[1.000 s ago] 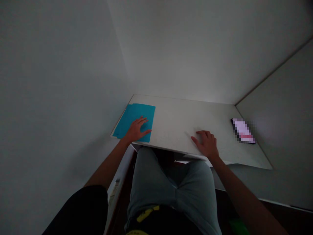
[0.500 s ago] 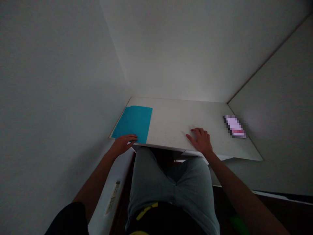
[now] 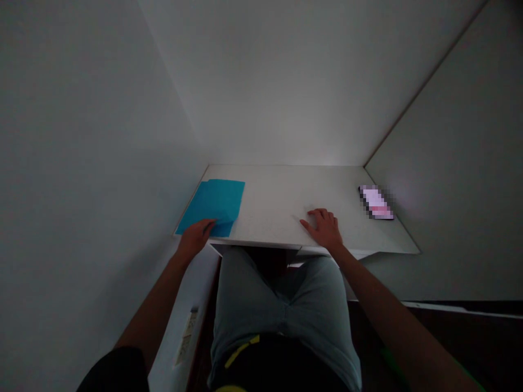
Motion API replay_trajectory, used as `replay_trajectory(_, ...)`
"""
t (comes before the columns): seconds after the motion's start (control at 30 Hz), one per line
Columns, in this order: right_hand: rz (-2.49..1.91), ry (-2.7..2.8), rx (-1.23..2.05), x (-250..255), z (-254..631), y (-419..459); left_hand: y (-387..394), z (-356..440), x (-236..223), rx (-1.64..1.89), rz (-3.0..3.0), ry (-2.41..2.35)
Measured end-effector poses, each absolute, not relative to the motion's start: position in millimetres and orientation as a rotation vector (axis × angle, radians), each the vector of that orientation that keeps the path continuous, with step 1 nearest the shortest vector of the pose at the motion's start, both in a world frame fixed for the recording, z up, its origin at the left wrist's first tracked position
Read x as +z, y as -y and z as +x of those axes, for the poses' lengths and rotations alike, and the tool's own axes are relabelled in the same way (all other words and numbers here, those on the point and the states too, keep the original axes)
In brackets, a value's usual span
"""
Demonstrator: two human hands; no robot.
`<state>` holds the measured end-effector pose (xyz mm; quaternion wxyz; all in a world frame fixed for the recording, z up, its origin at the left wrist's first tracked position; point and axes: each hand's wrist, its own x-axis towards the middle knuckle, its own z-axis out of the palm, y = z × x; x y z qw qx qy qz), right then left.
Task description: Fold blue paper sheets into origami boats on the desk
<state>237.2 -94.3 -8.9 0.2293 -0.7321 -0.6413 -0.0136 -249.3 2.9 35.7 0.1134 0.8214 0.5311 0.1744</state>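
Note:
Blue sheets of paper (image 3: 218,198) lie overlapping at the left end of the white desk (image 3: 273,201). At their near edge my left hand (image 3: 196,237) is closed in a pinch on the top sheet, whose near right corner is lifted and bent up a little. Another blue sheet shows flat beneath it. My right hand (image 3: 324,228) rests on the bare desktop right of the middle, fingers spread and slightly curled, holding nothing.
A phone (image 3: 376,202) with a lit, blurred-out screen lies at the desk's right end. Walls close in the desk at the left, back and right. My legs (image 3: 281,305) are below the front edge, and a socket strip (image 3: 187,336) is on the left wall.
My left hand has closed on the top blue sheet and raised its near edge. My right hand stays in place on the desk. The whole view has shifted slightly.

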Motion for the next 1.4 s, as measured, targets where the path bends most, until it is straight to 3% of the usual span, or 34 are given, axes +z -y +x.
replay_trajectory(0.17,-2.0,1.734,0.006,-11,240,94,-2,-177,58,0.478,2.378,-1.581)
replay_trajectory(0.37,-1.84,1.636,0.131,-10,249,94,36,-58,44,0.135,2.637,-1.152)
replay_trajectory(0.6,-1.677,1.822,0.217,3,251,101,81,17,37,0.141,2.752,-0.724)
replay_trajectory(0.73,-1.723,1.965,0.305,3,250,101,69,11,49,0.243,2.622,-0.662)
replay_trajectory(0.87,-1.756,2.042,0.264,2,246,99,28,-39,45,0.336,2.563,-0.924)
replay_trajectory(1.07,-1.774,2.082,0.218,3,244,100,6,-107,18,0.174,2.718,-0.822)
replay_trajectory(1.4,-1.53,2.42,0.433,8,281,129,17,-113,9,0.271,2.774,-0.759)
